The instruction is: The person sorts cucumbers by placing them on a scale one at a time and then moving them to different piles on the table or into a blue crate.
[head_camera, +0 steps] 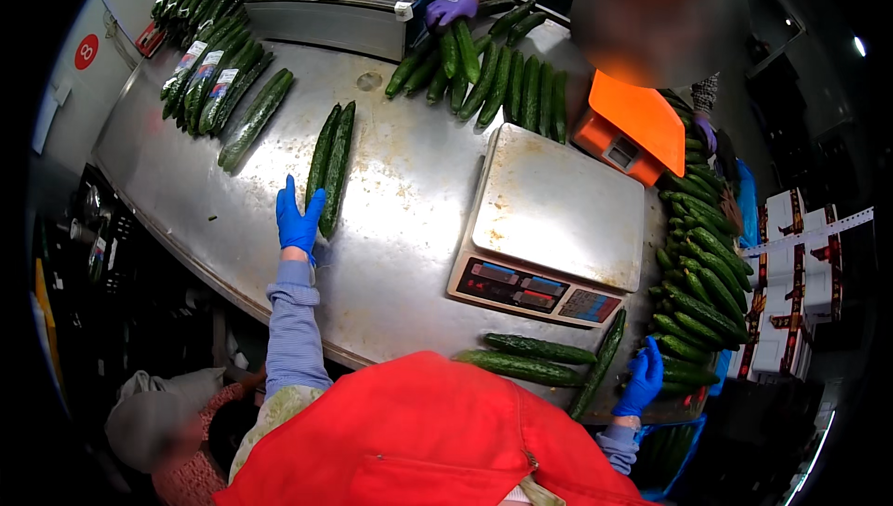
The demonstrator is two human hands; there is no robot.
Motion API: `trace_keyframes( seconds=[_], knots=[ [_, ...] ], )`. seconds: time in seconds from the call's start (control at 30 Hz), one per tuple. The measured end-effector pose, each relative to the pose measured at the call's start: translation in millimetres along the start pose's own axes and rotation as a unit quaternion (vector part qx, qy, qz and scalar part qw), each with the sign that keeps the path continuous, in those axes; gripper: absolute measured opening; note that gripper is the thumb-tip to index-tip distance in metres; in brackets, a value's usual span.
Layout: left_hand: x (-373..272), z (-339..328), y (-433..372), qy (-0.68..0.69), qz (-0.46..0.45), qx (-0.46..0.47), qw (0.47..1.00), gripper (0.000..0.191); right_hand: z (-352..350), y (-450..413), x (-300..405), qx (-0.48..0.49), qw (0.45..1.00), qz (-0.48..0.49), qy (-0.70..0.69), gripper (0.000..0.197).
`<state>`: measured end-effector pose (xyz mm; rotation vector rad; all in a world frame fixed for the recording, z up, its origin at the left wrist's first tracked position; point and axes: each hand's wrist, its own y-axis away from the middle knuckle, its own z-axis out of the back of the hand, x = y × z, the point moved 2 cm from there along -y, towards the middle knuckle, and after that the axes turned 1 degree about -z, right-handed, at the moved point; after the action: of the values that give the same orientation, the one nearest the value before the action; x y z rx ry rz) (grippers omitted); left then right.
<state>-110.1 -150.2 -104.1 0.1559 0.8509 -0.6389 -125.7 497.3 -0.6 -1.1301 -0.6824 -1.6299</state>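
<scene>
My left hand [298, 216], in a blue glove, is at the lower end of a pair of cucumbers [333, 168] lying on the steel table [398, 248]. Its fingers are spread, the thumb by the nearer ends; whether it touches them I cannot tell. My right hand [643, 377], also gloved in blue, is beside the large cucumber pile [704, 283] at the table's right end, fingers partly spread; any hold there is unclear. Between my body and the digital scale [558, 206] lie two cucumbers [537, 349] crosswise and another cucumber [600, 363] at an angle.
A co-worker's purple-gloved hand [452, 7] touches cucumbers [502, 80] across the table. An orange scale [631, 126] stands behind mine. Labelled cucumber bundles [209, 80] lie at the left, near a steel wrapping machine [335, 11]. Another person [188, 464] is low at left; white boxes [778, 324] are stacked right.
</scene>
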Motion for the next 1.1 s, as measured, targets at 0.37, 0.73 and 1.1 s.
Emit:
trace_keyframes(
  seconds=[0.37, 0.73, 1.1],
  knots=[
    [1, -3, 11, 0.021, -0.010, -0.009, 1.000, 0.081, -24, -2, -9, 0.029, 0.999, 0.026, 0.001, 0.037],
    [-48, -16, -7, -0.123, -0.038, 0.015, 0.992, 0.108, -33, -1, -10, 0.060, 0.998, -0.024, -0.009, 0.035],
    [-80, -26, -7, 0.181, 0.010, 0.264, 0.947, 0.094, -46, -10, -14, 0.072, 0.997, -0.030, 0.004, 0.032]
  ],
)
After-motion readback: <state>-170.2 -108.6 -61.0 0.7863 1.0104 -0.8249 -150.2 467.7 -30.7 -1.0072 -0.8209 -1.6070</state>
